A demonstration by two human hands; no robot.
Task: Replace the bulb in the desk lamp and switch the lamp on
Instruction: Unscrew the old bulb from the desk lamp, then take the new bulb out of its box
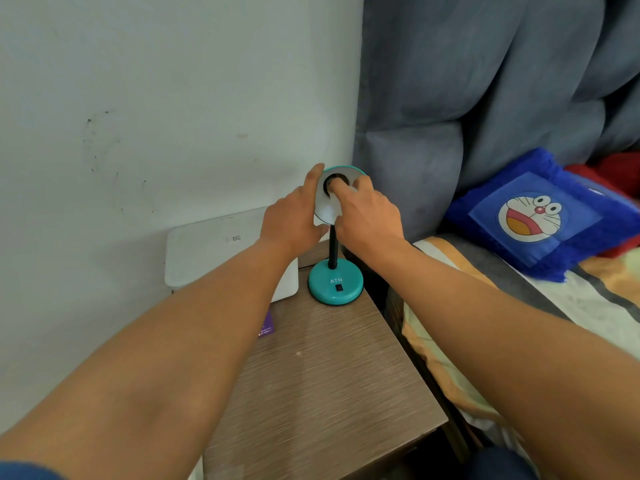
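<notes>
A teal desk lamp stands at the back of the wooden bedside table (329,375). Its round base (336,271) carries a black rocker switch (339,288), and a black stem rises to the shade (323,211), whose pale inside faces me. My left hand (294,220) grips the shade's left rim, thumb on top. My right hand (370,216) is closed around a white bulb (349,189), mostly hidden by the fingers, with fingertips at the dark socket (335,181). The lamp is unlit.
A white box (228,247) sits against the wall left of the lamp, with a purple card (266,327) in front of it. To the right lie a bed with a patterned blanket (450,341), a blue cartoon cushion (533,216) and a grey padded headboard (450,98).
</notes>
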